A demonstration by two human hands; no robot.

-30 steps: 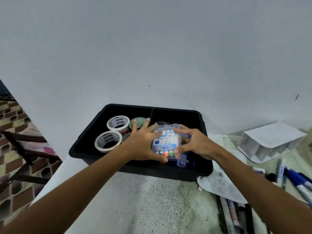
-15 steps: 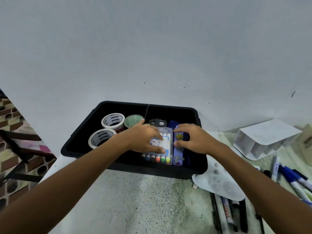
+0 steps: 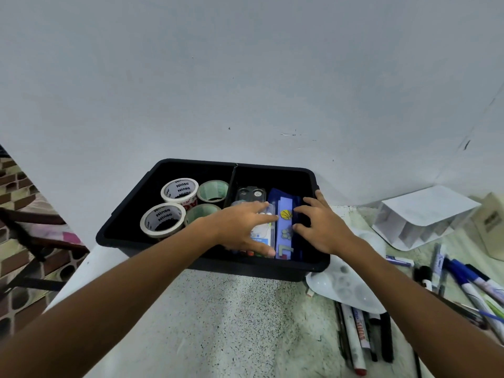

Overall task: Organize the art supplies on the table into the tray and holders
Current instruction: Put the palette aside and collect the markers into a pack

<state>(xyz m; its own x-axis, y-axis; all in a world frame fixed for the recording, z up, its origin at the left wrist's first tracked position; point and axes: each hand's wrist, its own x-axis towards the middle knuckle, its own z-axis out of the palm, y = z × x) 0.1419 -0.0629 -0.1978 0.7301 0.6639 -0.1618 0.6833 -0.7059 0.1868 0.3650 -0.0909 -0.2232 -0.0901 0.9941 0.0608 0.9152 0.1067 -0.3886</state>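
Observation:
A black two-compartment tray (image 3: 272, 168) stands against the wall. In its right compartment a clear box of coloured markers (image 3: 263, 236) lies flat beside a blue pencil case (image 3: 285, 230) with a basketball sticker. My left hand (image 3: 240, 227) rests flat on the marker box, fingers spread, hiding most of it. Over the blue case, my right hand (image 3: 324, 230) has its fingertips touching the case and its fingers apart. Neither hand lifts anything.
The left compartment holds two white tape rolls (image 3: 180, 190) and two green ones (image 3: 212, 190). A dark paint set (image 3: 251, 192) lies behind the marker box. A white palette (image 3: 346, 287), loose markers (image 3: 357, 339) and a white holder (image 3: 420, 216) lie to the right. The table edge is at left.
Both hands lowered the marker box into the right compartment. My right hand let go of it and moved onto the blue case; my left hand stays on the box.

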